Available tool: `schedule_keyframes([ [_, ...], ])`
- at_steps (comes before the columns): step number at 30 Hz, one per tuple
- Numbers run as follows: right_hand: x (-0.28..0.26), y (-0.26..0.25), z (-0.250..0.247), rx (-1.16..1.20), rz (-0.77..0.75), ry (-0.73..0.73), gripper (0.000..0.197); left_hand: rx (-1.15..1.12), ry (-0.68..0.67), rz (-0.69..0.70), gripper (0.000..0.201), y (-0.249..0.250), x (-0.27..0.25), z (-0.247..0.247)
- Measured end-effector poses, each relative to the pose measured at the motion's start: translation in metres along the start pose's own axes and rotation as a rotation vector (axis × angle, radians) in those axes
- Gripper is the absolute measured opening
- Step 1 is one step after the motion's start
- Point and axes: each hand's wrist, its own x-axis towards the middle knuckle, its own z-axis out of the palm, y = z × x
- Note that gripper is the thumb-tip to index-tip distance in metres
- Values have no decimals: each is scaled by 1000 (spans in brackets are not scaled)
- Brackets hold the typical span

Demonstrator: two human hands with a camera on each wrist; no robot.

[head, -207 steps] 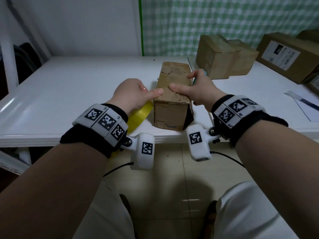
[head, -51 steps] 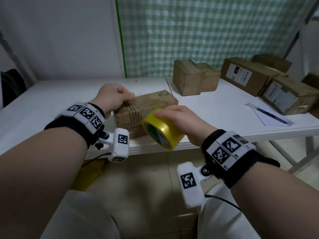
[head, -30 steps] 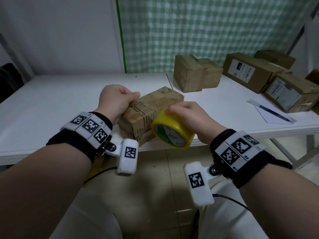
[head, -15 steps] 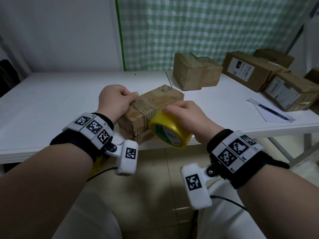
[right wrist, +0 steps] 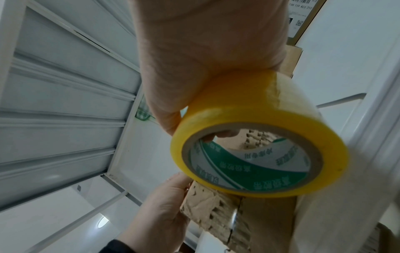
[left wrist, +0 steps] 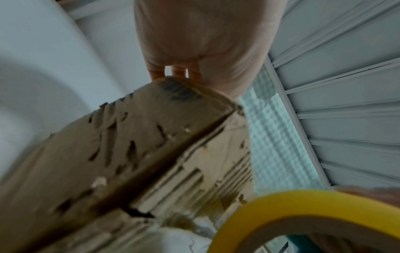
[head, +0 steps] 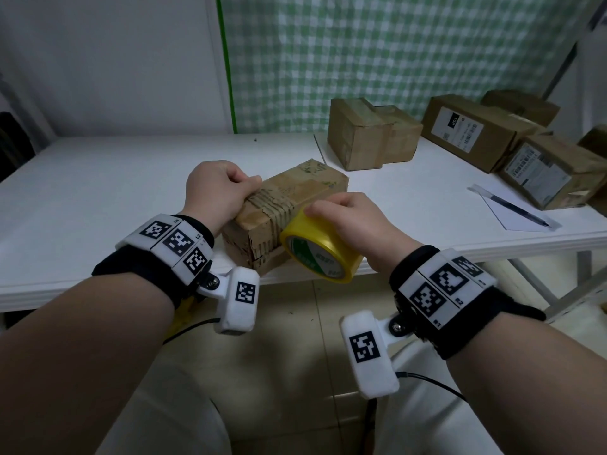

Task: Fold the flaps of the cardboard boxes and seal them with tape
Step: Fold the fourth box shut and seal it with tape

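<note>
Worn cardboard box [head: 282, 211] sits at near edge of white surface [head: 98, 192], long axis running away to the right; left hand [head: 213, 188] grips its near-left top, right hand [head: 354, 221] holds yellow tape roll [head: 320, 251] vs. its right side.

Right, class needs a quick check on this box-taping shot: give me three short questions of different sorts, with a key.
1. True or false: the right hand holds the yellow tape roll against the worn cardboard box.
2. Multiple choice: where is the left hand? A) flat on the white table B) gripping the box's left end C) holding the pen
3. Fill in: the pen lies on a sheet of ____ at the table's right side.

Key: 1 true; 2 B; 3 paper.
</note>
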Motion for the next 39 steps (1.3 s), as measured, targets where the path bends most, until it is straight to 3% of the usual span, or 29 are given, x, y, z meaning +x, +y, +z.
schedule_keyframes([
  [5, 0, -1, 3, -30, 7, 14, 28, 83, 10, 54, 22, -1, -2, 1],
  [16, 1, 0, 8, -16, 33, 19, 29, 233, 47, 96, 19, -3, -4, 2],
  [20, 1, 0, 10, -11, 35, 21, 26, 249, 52, 67, 19, -4, -3, 2],
  [23, 1, 1, 11, -3, 41, 27, 23, 181, 23, -28, 35, -5, 0, -2],
  [25, 0, 1, 11, 0, 45, 28, 23, 210, -14, -36, 24, -5, 1, -4],
  [27, 0, 1, 13, 0, 51, 29, 24, 241, -26, -1, 14, -3, 1, -4],
  [30, 0, 1, 14, -3, 55, 38, 28, 234, -37, 116, 25, 5, -5, -6],
  [33, 0, 1, 14, 13, 57, 44, 30, 185, -333, 186, 37, 13, -15, -10],
  [36, 1, 2, 15, 32, 49, 37, 33, 514, -719, 246, 55, 17, -19, -15],
  [39, 3, 4, 16, 57, 38, 39, 38, 707, -876, 229, 90, 20, -14, -19],
])
